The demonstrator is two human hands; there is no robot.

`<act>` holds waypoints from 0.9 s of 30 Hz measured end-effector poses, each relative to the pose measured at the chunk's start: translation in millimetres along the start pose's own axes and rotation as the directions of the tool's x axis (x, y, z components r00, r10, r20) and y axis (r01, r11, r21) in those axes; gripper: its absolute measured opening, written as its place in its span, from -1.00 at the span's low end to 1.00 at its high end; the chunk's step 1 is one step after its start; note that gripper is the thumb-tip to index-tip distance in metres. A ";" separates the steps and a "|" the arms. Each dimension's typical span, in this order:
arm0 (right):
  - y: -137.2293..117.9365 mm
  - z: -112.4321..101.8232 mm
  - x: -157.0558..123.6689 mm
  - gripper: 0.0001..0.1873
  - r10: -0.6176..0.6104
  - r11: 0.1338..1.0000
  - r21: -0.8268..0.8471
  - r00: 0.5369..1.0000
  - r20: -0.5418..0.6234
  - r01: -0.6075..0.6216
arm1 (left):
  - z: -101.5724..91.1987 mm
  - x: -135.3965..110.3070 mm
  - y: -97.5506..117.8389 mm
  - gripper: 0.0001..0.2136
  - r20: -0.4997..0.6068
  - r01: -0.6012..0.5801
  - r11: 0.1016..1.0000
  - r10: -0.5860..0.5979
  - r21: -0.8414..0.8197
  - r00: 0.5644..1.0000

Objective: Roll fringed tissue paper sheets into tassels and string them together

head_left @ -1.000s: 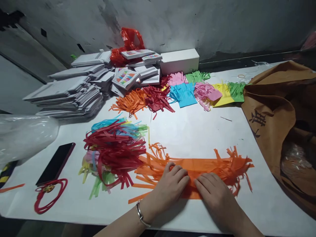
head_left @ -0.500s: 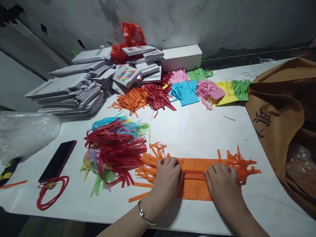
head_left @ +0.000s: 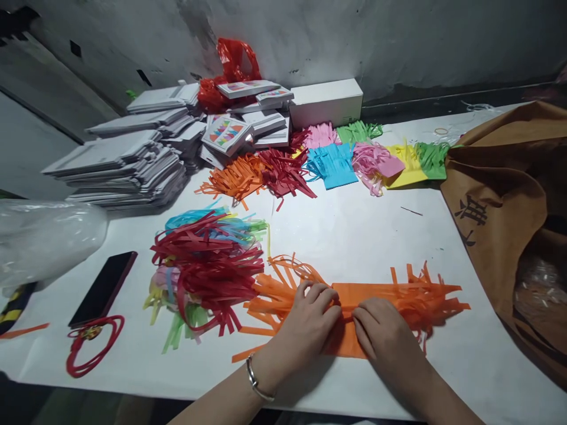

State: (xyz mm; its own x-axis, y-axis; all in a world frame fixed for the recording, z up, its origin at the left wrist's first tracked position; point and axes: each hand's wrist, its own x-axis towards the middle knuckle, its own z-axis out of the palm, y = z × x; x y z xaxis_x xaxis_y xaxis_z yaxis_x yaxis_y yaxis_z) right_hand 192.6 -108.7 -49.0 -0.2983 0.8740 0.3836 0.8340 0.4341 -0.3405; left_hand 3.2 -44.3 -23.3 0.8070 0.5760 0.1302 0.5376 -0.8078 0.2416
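A long strip of orange fringed paper (head_left: 376,293) lies flat on the white table (head_left: 354,230) near its front edge, with cut tassels at both ends. My left hand (head_left: 310,324) and my right hand (head_left: 383,336) rest side by side on the strip's middle, fingers curled and pinching a fold in the paper. A silver bangle (head_left: 254,381) circles my left wrist. Just left of the strip sits a heap of red, blue, green and pink fringed paper (head_left: 206,265).
Stacks of white card packets (head_left: 124,165), a white box (head_left: 325,101) and a red plastic bag (head_left: 230,71) line the back. Coloured fringed sheets (head_left: 332,162) lie before them. A brown cloth bag (head_left: 509,200) fills the right. A dark phone (head_left: 104,287), red cord (head_left: 91,348) and clear plastic (head_left: 44,236) sit left.
My hands slid apart along the orange strip, then came back together at its middle. The strip's near edge has been folded up, so it looks narrower.
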 end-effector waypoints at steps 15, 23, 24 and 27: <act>37.3 -12.4 -16.3 -0.80 0.115 0.976 -0.189 0.992 0.050 -0.104 | 17.2 -7.4 1.4 -0.88 -0.068 0.273 0.961 -0.275 -0.031 0.959; 18.7 -12.1 -9.1 -0.80 0.167 0.960 -0.224 0.986 -0.023 -0.167 | 13.7 -0.8 1.9 -0.85 -0.027 0.239 0.967 -0.238 0.090 0.971; 15.0 -11.4 -7.9 -0.77 0.115 0.979 -0.169 0.993 -0.022 -0.117 | 12.4 -1.3 1.0 -0.83 -0.017 0.184 0.980 -0.184 0.080 0.983; 8.0 -7.8 -2.6 -0.72 -0.037 0.999 0.003 0.999 0.008 0.037 | 5.8 -0.3 -0.9 -0.85 0.034 0.029 0.998 -0.031 0.054 0.999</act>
State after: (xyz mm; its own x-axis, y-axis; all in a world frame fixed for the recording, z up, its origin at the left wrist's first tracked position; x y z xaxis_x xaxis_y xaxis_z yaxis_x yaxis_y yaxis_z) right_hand 203.8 -109.2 -46.0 -0.3325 0.8591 0.3891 0.8210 0.4667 -0.3288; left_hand 3.9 -44.5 -29.1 0.7976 0.5964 0.0901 0.5736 -0.7962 0.1927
